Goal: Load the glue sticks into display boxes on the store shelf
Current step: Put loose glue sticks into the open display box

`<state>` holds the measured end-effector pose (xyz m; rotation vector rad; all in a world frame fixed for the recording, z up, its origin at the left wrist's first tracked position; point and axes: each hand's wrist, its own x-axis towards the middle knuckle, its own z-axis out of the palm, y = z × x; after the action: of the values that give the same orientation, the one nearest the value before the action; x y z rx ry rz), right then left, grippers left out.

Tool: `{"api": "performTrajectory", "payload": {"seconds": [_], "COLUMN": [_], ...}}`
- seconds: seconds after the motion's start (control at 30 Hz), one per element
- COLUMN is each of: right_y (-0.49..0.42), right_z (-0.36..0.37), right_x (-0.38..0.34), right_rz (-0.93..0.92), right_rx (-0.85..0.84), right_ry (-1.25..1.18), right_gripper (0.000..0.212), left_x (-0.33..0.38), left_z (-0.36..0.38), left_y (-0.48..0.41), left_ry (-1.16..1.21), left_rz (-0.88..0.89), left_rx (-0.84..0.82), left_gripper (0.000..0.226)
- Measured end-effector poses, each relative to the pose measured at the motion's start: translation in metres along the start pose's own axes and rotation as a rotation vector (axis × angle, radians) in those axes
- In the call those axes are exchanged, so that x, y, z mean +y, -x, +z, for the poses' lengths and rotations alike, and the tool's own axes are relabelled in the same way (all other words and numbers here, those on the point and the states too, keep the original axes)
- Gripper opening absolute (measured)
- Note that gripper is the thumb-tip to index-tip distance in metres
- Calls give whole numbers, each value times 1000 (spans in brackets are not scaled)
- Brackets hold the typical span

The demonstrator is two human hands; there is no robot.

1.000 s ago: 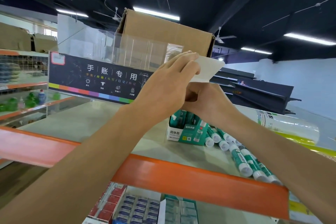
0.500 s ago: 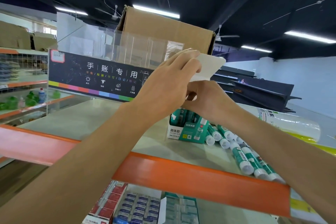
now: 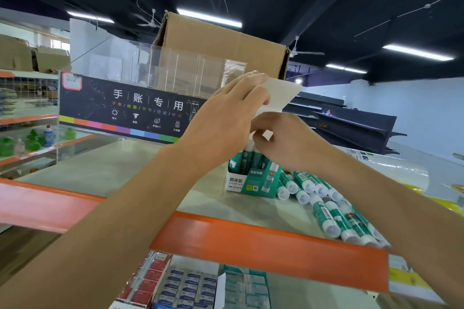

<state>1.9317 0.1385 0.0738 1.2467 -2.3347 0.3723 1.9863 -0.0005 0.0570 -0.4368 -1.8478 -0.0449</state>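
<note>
A green and white display box (image 3: 253, 179) stands on the top shelf (image 3: 120, 178), with glue sticks upright inside it. Its white lid flap (image 3: 282, 94) is raised. My left hand (image 3: 226, 118) holds the flap from the left, fingers laid over its upper part. My right hand (image 3: 288, 142) pinches the flap's lower part just above the box. Several loose glue sticks (image 3: 329, 213) lie on the shelf to the right of the box, under my right forearm.
A brown carton (image 3: 221, 47) and a clear acrylic organiser with a dark sign (image 3: 130, 105) stand behind the box. An orange rail (image 3: 251, 243) edges the shelf front. Boxed goods (image 3: 190, 286) fill the shelf below. A clear-wrapped roll (image 3: 391, 170) lies far right.
Both hands stay on the white flap. My right hand has slipped a little lower and its fingers now pinch the flap's bottom part.
</note>
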Motion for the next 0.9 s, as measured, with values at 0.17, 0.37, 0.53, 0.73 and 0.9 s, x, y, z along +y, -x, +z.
{"api": "performTrajectory", "payload": {"seconds": [0.17, 0.37, 0.53, 0.73, 0.9], "right_y": [20, 44, 62, 90, 106], "right_z": [-11, -22, -42, -56, -61], "right_x": [10, 19, 29, 47, 54], "right_rz": [67, 58, 163, 313, 471], "right_rx": [51, 110, 72, -118, -308], "right_ry": [-3, 64, 41, 161, 243], "right_gripper": [24, 16, 12, 13, 23], "left_x": [1, 6, 14, 17, 17], "left_z": [3, 2, -2, -6, -5], "left_y": [0, -1, -1, -1, 0], "left_ry": [13, -10, -22, -46, -59], "left_rz": [8, 24, 15, 51, 65], "left_rx": [4, -44, -104, -141, -135], "left_gripper": [40, 32, 34, 34, 31]}}
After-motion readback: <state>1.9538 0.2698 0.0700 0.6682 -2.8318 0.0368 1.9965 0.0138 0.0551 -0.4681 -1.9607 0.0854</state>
